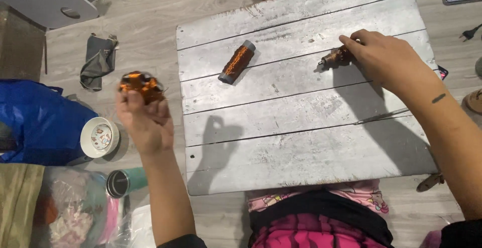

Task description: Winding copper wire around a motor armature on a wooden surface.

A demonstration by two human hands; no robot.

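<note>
- The left hand is raised off the board's left edge, over the pale wood-grain floor, fingers curled shut around a tangled, glossy clump of copper wire.
- The right hand rests on the weathered grey plank board — fingertips pinched on a small cylindrical copper-wound motor rotor lying on its upper right part.
- A second copper-wound cylinder with grey end caps lies tilted on the board, well apart from both hands.
- A thin metal blade lies under the right forearm.
- A round white bowl sits on the floor near the left wrist.
</note>
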